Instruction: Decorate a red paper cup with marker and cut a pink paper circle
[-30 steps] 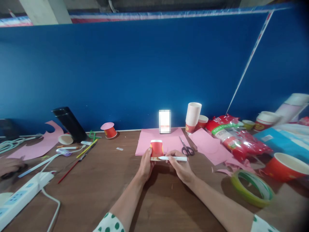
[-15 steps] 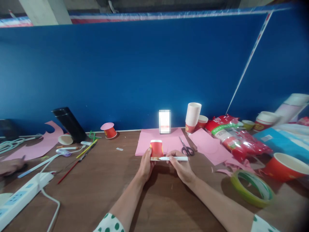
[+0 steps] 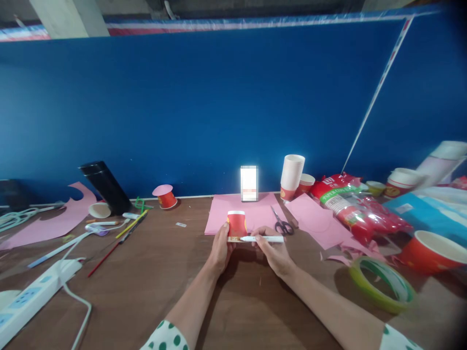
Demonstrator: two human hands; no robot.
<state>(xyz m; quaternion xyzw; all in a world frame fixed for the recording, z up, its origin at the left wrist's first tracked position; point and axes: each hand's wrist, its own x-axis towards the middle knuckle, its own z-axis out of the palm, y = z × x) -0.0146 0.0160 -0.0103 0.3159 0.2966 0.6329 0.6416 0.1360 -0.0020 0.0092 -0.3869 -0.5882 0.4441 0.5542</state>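
Note:
My left hand (image 3: 221,247) is closed on the left side of a red paper cup (image 3: 237,222) with a white band at its far end. Between the fingers and thumb of my right hand (image 3: 272,248) lies a white marker pen (image 3: 264,238), pointing left. Its tip meets the near edge of the cup. Both hands are above the table in front of a stack of pink paper (image 3: 222,214). A pair of scissors (image 3: 282,224) lies by that stack, just beyond my right hand.
A lit phone (image 3: 249,183) stands on the pink paper. Leftward are a small red cup with a pink disc (image 3: 166,196), a black flask (image 3: 107,187) and a power strip (image 3: 36,296). Rightward are stacked paper cups (image 3: 292,172), a red cup bag (image 3: 343,199) and a tape roll (image 3: 355,287).
Another person's hand at the far left edge has gone out of view. My hands, the cup and the marker pen look almost unmoved.

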